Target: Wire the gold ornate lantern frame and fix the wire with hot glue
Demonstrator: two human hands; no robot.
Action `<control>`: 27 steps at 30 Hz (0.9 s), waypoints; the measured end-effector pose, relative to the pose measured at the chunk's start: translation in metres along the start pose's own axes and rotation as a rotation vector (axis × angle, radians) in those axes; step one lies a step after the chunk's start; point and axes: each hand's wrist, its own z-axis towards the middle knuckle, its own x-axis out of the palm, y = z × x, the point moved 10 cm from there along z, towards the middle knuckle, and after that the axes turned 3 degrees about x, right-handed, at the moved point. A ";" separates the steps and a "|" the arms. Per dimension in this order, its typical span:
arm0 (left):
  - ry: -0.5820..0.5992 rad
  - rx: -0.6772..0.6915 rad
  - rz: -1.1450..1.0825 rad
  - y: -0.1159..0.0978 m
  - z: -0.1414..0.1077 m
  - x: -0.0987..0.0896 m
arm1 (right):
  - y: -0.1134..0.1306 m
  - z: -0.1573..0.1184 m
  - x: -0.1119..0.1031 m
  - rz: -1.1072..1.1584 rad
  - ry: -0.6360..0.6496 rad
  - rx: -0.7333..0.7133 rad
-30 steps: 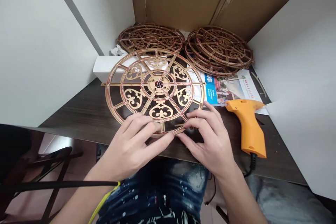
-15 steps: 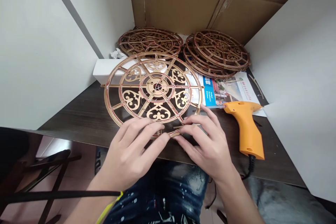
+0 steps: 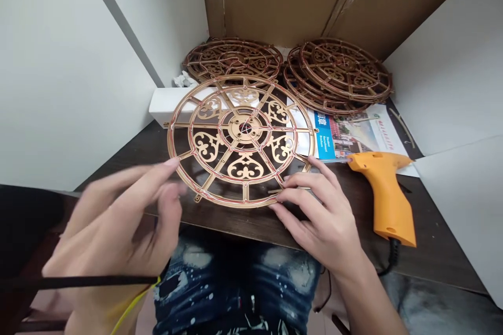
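Observation:
A round gold-coloured metal frame point(image 3: 245, 175) with scroll ornaments, spokes and thin red and white wires along its rings lies over the dark table. My right hand point(image 3: 324, 214) pinches its lower right rim between thumb and fingers. By the lower left rim is my left hand point(image 3: 121, 214), slightly blurred, with thumb and forefinger apart and nothing between them. Its forefinger tip overlaps the rim; whether it touches, I cannot tell. A thin brown stick lies near my right fingertips, partly hidden by them.
An orange glue gun point(image 3: 389, 196) lies on the dark table point(image 3: 428, 241) at the right, its cord hanging off the front edge. Similar round frames point(image 3: 346, 70) are stacked behind, beside more frames point(image 3: 231, 57). A white box point(image 3: 157, 104), a brochure point(image 3: 377, 133) and white side panels surround the work.
My left hand has let go of the front rim and moved left, its fingers parting. My right hand keeps its grip. The whole view has shifted slightly.

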 end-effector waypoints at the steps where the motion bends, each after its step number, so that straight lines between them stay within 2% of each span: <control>1: -0.030 -0.037 0.088 0.000 0.002 -0.002 | 0.000 0.000 0.000 -0.001 0.002 0.000; 3: 0.054 -0.107 0.104 -0.001 0.005 0.010 | 0.000 0.000 0.001 -0.003 0.009 -0.003; 5: 0.094 -0.055 0.079 -0.010 0.006 0.018 | 0.000 0.001 0.001 -0.008 0.020 -0.008; 7: 0.066 -0.036 0.074 -0.013 0.002 0.017 | 0.000 0.001 0.001 -0.016 0.029 -0.009; 8: 0.028 -0.077 0.070 -0.009 -0.003 0.012 | 0.000 0.001 0.001 -0.020 0.031 -0.008; 10: -0.070 -0.273 -0.007 0.009 -0.018 0.000 | 0.000 0.001 0.001 -0.023 0.033 -0.006; 11: -0.093 -0.435 -0.111 0.023 -0.031 0.000 | 0.000 0.001 0.001 -0.019 0.030 -0.005; 12: -0.047 -0.621 -0.276 0.036 -0.046 0.009 | 0.000 0.001 0.000 -0.009 0.023 -0.001; 13: 0.008 -0.739 -0.479 0.039 -0.059 0.023 | 0.000 0.002 -0.002 0.005 0.012 0.005; 16: 0.258 -0.844 -1.130 0.009 -0.069 0.068 | 0.001 0.008 -0.009 0.053 -0.035 0.018; 17: 0.277 -0.879 -1.267 0.000 -0.067 0.077 | 0.002 0.011 -0.010 0.059 -0.044 0.018; 19: 0.392 -0.894 -1.555 -0.026 -0.055 0.096 | 0.008 0.019 -0.012 0.069 -0.040 -0.004; 21: 0.480 -1.009 -1.751 -0.045 -0.043 0.114 | 0.017 0.026 -0.010 0.082 -0.016 -0.046; 23: 0.384 -1.123 -1.903 -0.050 -0.030 0.126 | 0.026 0.028 -0.009 0.095 0.013 -0.083; 25: 0.351 -1.170 -1.924 -0.053 -0.023 0.136 | 0.031 0.022 -0.013 0.075 -0.001 -0.094; 27: 0.331 -1.211 -1.893 -0.052 -0.024 0.142 | 0.023 0.009 -0.027 -0.023 -0.075 -0.016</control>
